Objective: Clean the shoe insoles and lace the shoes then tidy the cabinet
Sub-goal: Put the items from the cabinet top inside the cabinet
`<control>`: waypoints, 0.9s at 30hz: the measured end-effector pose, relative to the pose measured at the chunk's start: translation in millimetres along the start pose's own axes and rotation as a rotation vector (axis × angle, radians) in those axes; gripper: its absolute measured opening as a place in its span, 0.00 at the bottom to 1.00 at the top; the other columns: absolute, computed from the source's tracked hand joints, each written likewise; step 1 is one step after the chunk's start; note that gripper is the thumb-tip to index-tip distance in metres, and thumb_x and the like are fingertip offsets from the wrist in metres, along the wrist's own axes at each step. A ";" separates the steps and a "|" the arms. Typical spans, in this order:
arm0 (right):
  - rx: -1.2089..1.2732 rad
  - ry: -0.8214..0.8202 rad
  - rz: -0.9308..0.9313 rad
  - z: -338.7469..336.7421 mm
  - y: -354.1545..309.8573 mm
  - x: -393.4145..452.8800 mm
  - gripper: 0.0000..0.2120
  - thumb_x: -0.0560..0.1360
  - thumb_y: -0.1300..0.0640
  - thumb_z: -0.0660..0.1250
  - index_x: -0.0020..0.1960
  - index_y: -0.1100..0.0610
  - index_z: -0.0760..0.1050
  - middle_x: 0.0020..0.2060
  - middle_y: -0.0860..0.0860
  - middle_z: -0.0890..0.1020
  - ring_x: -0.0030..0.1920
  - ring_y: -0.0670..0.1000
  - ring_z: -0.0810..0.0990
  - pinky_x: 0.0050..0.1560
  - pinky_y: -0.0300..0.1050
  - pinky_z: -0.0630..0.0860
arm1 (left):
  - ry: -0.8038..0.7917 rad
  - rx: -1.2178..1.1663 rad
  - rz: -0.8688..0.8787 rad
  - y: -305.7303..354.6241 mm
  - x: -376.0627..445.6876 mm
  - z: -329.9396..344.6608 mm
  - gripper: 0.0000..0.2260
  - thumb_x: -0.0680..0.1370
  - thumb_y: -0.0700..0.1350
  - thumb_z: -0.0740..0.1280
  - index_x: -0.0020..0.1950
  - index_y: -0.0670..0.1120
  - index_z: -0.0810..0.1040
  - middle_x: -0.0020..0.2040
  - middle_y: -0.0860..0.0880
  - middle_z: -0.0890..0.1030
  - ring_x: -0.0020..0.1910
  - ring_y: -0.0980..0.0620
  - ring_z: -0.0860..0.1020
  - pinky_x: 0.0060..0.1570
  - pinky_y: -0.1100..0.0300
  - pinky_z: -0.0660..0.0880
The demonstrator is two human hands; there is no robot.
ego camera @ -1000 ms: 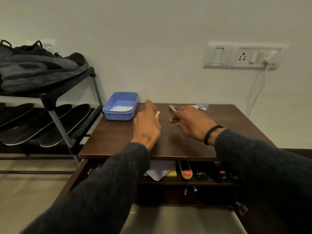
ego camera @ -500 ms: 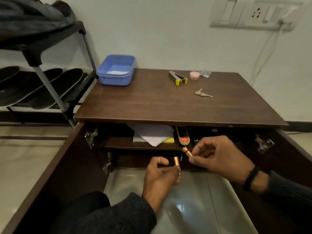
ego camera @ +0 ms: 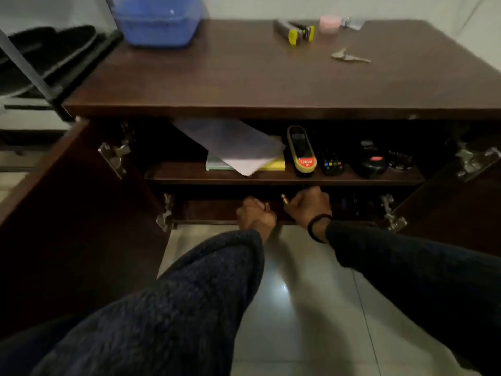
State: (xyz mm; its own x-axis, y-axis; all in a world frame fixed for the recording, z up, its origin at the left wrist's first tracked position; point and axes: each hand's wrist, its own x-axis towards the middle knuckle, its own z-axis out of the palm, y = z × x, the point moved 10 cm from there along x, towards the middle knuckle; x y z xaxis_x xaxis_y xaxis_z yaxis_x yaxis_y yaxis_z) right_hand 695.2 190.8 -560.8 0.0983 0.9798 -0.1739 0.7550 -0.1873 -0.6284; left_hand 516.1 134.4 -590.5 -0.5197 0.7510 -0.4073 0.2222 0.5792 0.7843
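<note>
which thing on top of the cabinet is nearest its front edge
The keys, lying flat toward the right. The blue tub, stapler and pink lid all sit farther back by the wall.

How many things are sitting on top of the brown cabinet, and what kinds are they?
Blue tub: 1
Stapler: 1
Pink round thing: 1
Bunch of keys: 1
Small clear packet, too blurred to name: 1
Total on the cabinet top: 5

Head view, steeply down, close before the open cabinet (ego camera: 271,112)
</note>
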 end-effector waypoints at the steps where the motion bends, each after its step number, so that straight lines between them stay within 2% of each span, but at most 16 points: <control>1: 0.028 0.037 0.019 6.4 5.4 6.7 0.12 0.73 0.50 0.75 0.37 0.59 0.81 0.41 0.57 0.86 0.49 0.59 0.84 0.54 0.49 0.80 | 0.000 0.024 0.017 -0.9 9.2 5.8 0.05 0.77 0.44 0.71 0.50 0.44 0.78 0.56 0.44 0.81 0.58 0.43 0.77 0.57 0.58 0.72; 4: 0.108 0.135 0.108 16.0 25.4 13.6 0.09 0.72 0.52 0.74 0.38 0.55 0.78 0.44 0.56 0.85 0.50 0.60 0.83 0.51 0.45 0.77 | 0.003 0.111 0.069 0.0 23.7 20.4 0.08 0.79 0.46 0.70 0.56 0.44 0.79 0.61 0.43 0.79 0.61 0.41 0.78 0.58 0.57 0.73; 8: 0.029 0.155 0.167 25.0 39.8 19.6 0.07 0.73 0.49 0.73 0.44 0.52 0.81 0.51 0.56 0.84 0.54 0.62 0.82 0.55 0.52 0.79 | 0.016 0.159 0.130 3.2 39.5 38.4 0.10 0.79 0.48 0.70 0.56 0.43 0.80 0.61 0.41 0.78 0.61 0.39 0.78 0.60 0.55 0.74; 12: -0.044 0.169 0.128 25.6 34.5 24.8 0.09 0.74 0.47 0.72 0.47 0.53 0.82 0.52 0.57 0.84 0.56 0.63 0.82 0.54 0.54 0.78 | 0.001 0.141 0.131 5.3 44.6 47.7 0.12 0.77 0.46 0.72 0.56 0.42 0.79 0.60 0.43 0.77 0.59 0.40 0.79 0.59 0.55 0.75; 14: -0.032 0.172 0.132 20.7 35.9 21.9 0.10 0.74 0.46 0.73 0.44 0.52 0.80 0.52 0.57 0.84 0.56 0.63 0.82 0.54 0.53 0.77 | -0.016 0.120 0.136 7.8 40.2 48.2 0.12 0.77 0.45 0.73 0.56 0.42 0.79 0.56 0.45 0.78 0.58 0.43 0.79 0.58 0.57 0.75; 16: -0.045 0.147 0.117 14.8 34.6 18.0 0.11 0.74 0.45 0.73 0.41 0.51 0.77 0.51 0.57 0.85 0.55 0.62 0.82 0.54 0.53 0.77 | -0.034 0.147 0.147 8.5 35.6 47.2 0.11 0.76 0.45 0.73 0.56 0.42 0.79 0.58 0.45 0.79 0.58 0.42 0.80 0.58 0.58 0.75; 18: -0.089 0.086 0.107 9.0 31.6 15.8 0.13 0.74 0.42 0.73 0.43 0.51 0.78 0.52 0.57 0.84 0.56 0.62 0.82 0.55 0.53 0.78 | -0.100 0.240 0.164 13.8 27.9 47.3 0.11 0.77 0.44 0.72 0.58 0.43 0.78 0.61 0.43 0.78 0.61 0.41 0.78 0.60 0.57 0.74; 19: -0.118 0.033 0.107 6.3 29.1 15.6 0.15 0.73 0.41 0.72 0.47 0.52 0.80 0.54 0.57 0.84 0.56 0.63 0.82 0.56 0.54 0.78 | -0.163 0.327 0.185 20.7 23.8 49.3 0.13 0.77 0.44 0.72 0.59 0.44 0.77 0.63 0.42 0.76 0.62 0.40 0.77 0.62 0.55 0.74; 21: -0.191 -0.107 0.120 3.4 26.7 10.3 0.23 0.73 0.38 0.72 0.59 0.53 0.79 0.58 0.58 0.82 0.58 0.63 0.81 0.58 0.53 0.78 | -0.330 0.596 0.265 37.4 8.8 55.8 0.18 0.76 0.46 0.73 0.64 0.46 0.76 0.66 0.42 0.75 0.65 0.39 0.76 0.65 0.51 0.75; 23: -0.373 -0.290 0.051 2.4 21.1 -2.0 0.30 0.70 0.40 0.75 0.67 0.53 0.76 0.61 0.57 0.81 0.60 0.60 0.81 0.57 0.49 0.78 | -0.468 0.891 0.402 57.9 -18.3 56.6 0.21 0.76 0.48 0.73 0.68 0.48 0.75 0.67 0.42 0.75 0.66 0.39 0.76 0.65 0.50 0.75; 25: -0.571 -0.452 -0.094 -9.0 7.4 -19.8 0.32 0.67 0.43 0.78 0.68 0.51 0.76 0.62 0.53 0.81 0.60 0.55 0.82 0.58 0.45 0.79 | -0.551 1.087 0.533 80.3 -48.0 50.1 0.22 0.77 0.50 0.73 0.69 0.48 0.75 0.67 0.43 0.77 0.64 0.40 0.78 0.62 0.50 0.77; 27: -0.627 -0.530 -0.235 -38.2 -22.5 -40.1 0.24 0.69 0.46 0.78 0.62 0.49 0.80 0.58 0.48 0.83 0.57 0.50 0.82 0.57 0.44 0.79 | -0.635 1.175 0.637 102.0 -82.6 36.0 0.22 0.77 0.52 0.73 0.67 0.45 0.76 0.62 0.42 0.79 0.59 0.42 0.81 0.57 0.52 0.80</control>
State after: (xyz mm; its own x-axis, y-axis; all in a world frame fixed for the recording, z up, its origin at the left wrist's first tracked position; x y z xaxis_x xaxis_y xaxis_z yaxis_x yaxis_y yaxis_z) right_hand 699.0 158.4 -510.6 -0.3040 0.7970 -0.5219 0.9525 0.2432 -0.1835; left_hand 611.4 142.8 -493.6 0.2901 0.8019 -0.5223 0.9550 -0.2076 0.2117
